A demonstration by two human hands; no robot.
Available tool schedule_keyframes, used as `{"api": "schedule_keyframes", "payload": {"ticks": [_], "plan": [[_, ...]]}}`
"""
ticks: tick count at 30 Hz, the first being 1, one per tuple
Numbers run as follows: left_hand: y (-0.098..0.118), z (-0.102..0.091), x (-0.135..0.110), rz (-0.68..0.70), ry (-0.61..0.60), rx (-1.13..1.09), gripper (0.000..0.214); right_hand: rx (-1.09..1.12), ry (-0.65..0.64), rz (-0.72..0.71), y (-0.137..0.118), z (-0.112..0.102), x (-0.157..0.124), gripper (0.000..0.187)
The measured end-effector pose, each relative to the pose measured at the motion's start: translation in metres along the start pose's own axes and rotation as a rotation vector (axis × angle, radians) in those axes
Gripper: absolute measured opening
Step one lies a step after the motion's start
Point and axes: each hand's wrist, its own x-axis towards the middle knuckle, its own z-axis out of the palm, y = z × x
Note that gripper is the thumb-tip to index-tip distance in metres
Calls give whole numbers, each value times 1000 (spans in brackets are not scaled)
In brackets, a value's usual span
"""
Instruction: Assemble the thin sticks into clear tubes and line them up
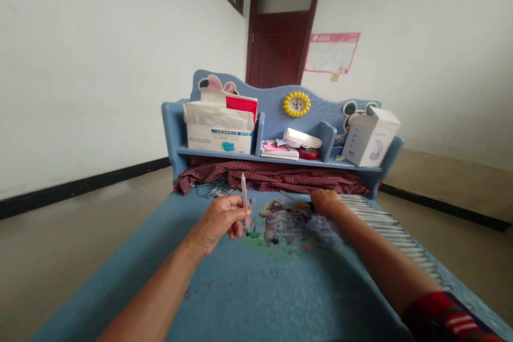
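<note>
My left hand (218, 223) is closed round a slim white pen (244, 197) that stands almost upright, tip down over the blue desk (256, 288). My right hand (325, 200) is farther back and to the right, fingers curled on a thin dark pen-like stick (292, 198) that lies on the desk near the red checked cloth (276, 177). A faded cartoon picture (286, 224) is printed on the desk top between both hands.
The desk's shelf holds a white box of masks (218, 131), a stack of papers and small things (286, 147) and a tilted white carton (371, 136). A yellow clock (296, 104) sits on the backboard. A row of grey ridges (395, 230) runs along the desk's right side. A brown door (280, 37) is behind.
</note>
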Motion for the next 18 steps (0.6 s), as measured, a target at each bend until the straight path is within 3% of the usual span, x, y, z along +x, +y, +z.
{"api": "schedule_keyframes", "payload": {"ticks": [7,9,11,13,15,18], "plan": [[-1,3,-5,12,-201,209,22,373,88,-119,-14,-18,-4,17],[-1,5,-7,32,-239,265,25,653,120,-209,-27,-27,-11,20],[0,8,-8,61,-264,301,27,1188,164,-327,-42,-36,-20,20],[1,9,-8,72,-281,323,28,1576,174,-387,-54,-43,-27,20],[2,10,-9,65,-290,327,28,1737,157,-384,-63,-47,-32,22],[4,11,-9,48,-296,318,27,1788,114,-357,-67,-46,-34,25]]}}
